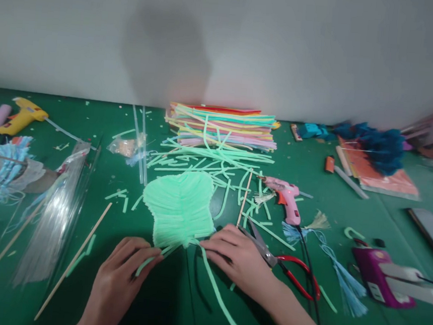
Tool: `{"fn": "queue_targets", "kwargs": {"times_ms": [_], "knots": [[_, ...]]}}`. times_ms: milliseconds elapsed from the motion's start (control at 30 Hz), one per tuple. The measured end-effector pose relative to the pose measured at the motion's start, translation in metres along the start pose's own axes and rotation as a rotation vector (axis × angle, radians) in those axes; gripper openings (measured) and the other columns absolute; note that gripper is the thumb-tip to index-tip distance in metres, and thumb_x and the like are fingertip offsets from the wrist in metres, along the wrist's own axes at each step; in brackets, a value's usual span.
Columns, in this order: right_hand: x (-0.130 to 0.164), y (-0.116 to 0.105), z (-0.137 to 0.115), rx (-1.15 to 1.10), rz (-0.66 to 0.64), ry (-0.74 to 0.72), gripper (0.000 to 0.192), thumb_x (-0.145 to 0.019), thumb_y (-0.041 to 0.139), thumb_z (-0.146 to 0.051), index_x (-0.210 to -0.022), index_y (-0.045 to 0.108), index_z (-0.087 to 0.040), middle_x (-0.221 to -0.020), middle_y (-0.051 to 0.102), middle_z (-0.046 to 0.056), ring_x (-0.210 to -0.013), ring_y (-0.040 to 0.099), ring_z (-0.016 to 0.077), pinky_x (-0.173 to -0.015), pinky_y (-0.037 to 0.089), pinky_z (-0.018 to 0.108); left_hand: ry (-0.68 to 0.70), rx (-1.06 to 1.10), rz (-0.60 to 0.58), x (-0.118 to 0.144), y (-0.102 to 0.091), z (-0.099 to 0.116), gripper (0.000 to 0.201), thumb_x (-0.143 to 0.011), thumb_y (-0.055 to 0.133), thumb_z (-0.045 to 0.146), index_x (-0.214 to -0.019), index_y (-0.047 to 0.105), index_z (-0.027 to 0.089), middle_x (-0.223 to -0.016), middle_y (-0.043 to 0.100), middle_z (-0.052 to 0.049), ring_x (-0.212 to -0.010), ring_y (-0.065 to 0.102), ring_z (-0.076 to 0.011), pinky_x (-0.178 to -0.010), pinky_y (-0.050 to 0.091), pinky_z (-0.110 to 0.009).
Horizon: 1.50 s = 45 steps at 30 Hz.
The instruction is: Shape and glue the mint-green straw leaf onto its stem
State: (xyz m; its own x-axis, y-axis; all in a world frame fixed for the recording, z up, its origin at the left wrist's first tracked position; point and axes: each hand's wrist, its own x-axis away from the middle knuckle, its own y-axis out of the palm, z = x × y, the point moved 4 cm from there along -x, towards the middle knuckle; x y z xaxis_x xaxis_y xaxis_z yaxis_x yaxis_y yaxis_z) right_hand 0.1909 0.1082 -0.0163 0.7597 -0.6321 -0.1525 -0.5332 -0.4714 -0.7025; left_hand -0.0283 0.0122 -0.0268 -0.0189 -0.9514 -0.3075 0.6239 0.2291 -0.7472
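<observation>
- Left hand (124, 265) is maintaining a closed grip, thumb and fingers pinching a short green strip (144, 266) at the lower left of the leaf-shaped piece.
- Right hand (238, 260) is bringing its fingertips to the piece's lower edge; whether that grip is pinching the edge or a strip, I cannot tell.
- Leaf-shaped piece (182, 205), green and fuzzy, is lying on the tabletop (120, 222) between and just beyond both hands.
- Long green strip (221, 302) is trailing from its base; a sleeve or wrist catching it could be pulling the base out of shape.
- Uneven tension between the hands could be loosening the lower rows, in my judgement.
- Red-handled cutters (274, 261) are lying just beside the right hand, blades exposed; a careless reach could be nicking it.
- Pink glue gun (287, 196) is pointing at loose offcuts (224, 201); if hot, which is not showing, it could be scorching them.
</observation>
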Motion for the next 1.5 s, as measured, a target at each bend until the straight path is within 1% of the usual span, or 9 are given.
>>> {"fn": "queue_targets", "kwargs": {"times_ms": [100, 233, 600, 800, 1000, 1100, 1200, 1333, 1500], "knots": [[-0.006, 0.003, -0.003, 0.014, 0.041, -0.091, 0.021, -0.097, 0.053, -0.017, -0.111, 0.068, -0.017, -0.096, 0.072, 0.008, -0.088, 0.061, 0.0196, -0.08, 0.052, 0.034, 0.044, 0.001, -0.021, -0.004, 0.001, 0.002, 0.013, -0.088, 0.065, 0.012, -0.093, 0.067, 0.024, -0.092, 0.067, -0.004, -0.11, 0.061, -0.0237, -0.089, 0.051, -0.036], [-0.008, 0.009, -0.002, -0.007, 0.107, -0.176, 0.022, -0.098, 0.048, -0.011, -0.11, 0.066, -0.015, -0.098, 0.074, 0.01, -0.09, 0.065, 0.0187, -0.08, 0.052, 0.032, 0.101, -0.007, -0.091, -0.008, 0.005, 0.001, 0.012, -0.091, 0.06, 0.011, -0.09, 0.063, 0.022, -0.119, 0.067, -0.008, -0.131, 0.052, -0.0258, -0.099, 0.049, -0.038], [-0.006, 0.018, 0.006, -0.029, 0.196, -0.116, 0.025, -0.102, 0.044, -0.028, -0.103, 0.068, -0.021, -0.101, 0.076, 0.008, -0.092, 0.071, 0.0178, -0.082, 0.054, 0.03, 0.139, -0.125, -0.118, -0.008, 0.01, 0.002, 0.01, -0.093, 0.059, 0.015, -0.099, 0.061, 0.022, -0.114, 0.073, -0.006, -0.124, 0.059, -0.0233, -0.098, 0.052, -0.037], [-0.005, 0.022, 0.009, -0.195, 0.124, -0.045, 0.026, -0.1, 0.047, -0.024, -0.113, 0.069, -0.02, -0.113, 0.069, 0.011, -0.094, 0.07, 0.0161, -0.081, 0.056, 0.025, 0.114, -0.114, -0.14, -0.008, 0.01, 0.001, 0.006, -0.093, 0.058, 0.017, -0.095, 0.059, 0.023, -0.112, 0.072, -0.006, -0.124, 0.059, -0.0244, -0.095, 0.052, -0.038], [-0.016, 0.02, -0.002, -0.306, 0.15, -0.002, 0.025, -0.097, 0.054, -0.025, -0.12, 0.066, -0.023, -0.104, 0.075, 0.007, -0.094, 0.07, 0.017, -0.085, 0.055, 0.028, 0.081, -0.066, -0.122, -0.01, 0.008, -0.002, 0.003, -0.092, 0.061, 0.021, -0.093, 0.059, 0.024, -0.104, 0.074, -0.004, -0.12, 0.06, -0.0243, -0.095, 0.052, -0.039], [-0.02, 0.021, -0.002, -0.338, 0.152, 0.064, 0.019, -0.096, 0.058, -0.023, -0.111, 0.069, -0.022, -0.099, 0.076, 0.005, -0.089, 0.071, 0.0164, -0.081, 0.055, 0.027, 0.07, -0.041, -0.122, -0.011, 0.008, -0.001, 0.004, -0.091, 0.062, 0.021, -0.092, 0.059, 0.024, -0.104, 0.074, -0.003, -0.119, 0.06, -0.0235, -0.094, 0.051, -0.037], [-0.022, 0.02, -0.004, -0.318, 0.201, 0.014, 0.014, -0.095, 0.058, -0.021, -0.098, 0.072, -0.022, -0.089, 0.076, 0.004, -0.084, 0.069, 0.0167, -0.08, 0.054, 0.029, 0.057, -0.012, -0.119, -0.012, 0.009, 0.003, 0.006, -0.092, 0.06, 0.019, -0.092, 0.059, 0.024, -0.098, 0.074, -0.001, -0.115, 0.062, -0.0209, -0.092, 0.051, -0.033], [-0.023, 0.021, -0.006, -0.239, 0.172, -0.04, 0.018, -0.098, 0.052, -0.021, -0.103, 0.069, -0.021, -0.092, 0.076, 0.006, -0.086, 0.069, 0.017, -0.081, 0.054, 0.031, 0.076, -0.049, -0.069, -0.012, 0.006, 0.008, 0.006, -0.092, 0.06, 0.019, -0.095, 0.059, 0.025, -0.094, 0.071, -0.001, -0.109, 0.063, -0.0206, -0.091, 0.049, -0.033], [-0.022, 0.026, -0.003, -0.215, 0.137, 0.011, 0.021, -0.099, 0.051, -0.026, -0.109, 0.068, -0.02, -0.096, 0.076, 0.007, -0.086, 0.071, 0.0167, -0.081, 0.055, 0.029, -0.084, -0.295, -0.142, 0.004, -0.008, -0.012, 0.035, -0.088, 0.062, 0.045, -0.114, 0.057, 0.023, -0.105, 0.067, -0.009, -0.096, 0.063, -0.0289, -0.08, 0.051, -0.043]]}}
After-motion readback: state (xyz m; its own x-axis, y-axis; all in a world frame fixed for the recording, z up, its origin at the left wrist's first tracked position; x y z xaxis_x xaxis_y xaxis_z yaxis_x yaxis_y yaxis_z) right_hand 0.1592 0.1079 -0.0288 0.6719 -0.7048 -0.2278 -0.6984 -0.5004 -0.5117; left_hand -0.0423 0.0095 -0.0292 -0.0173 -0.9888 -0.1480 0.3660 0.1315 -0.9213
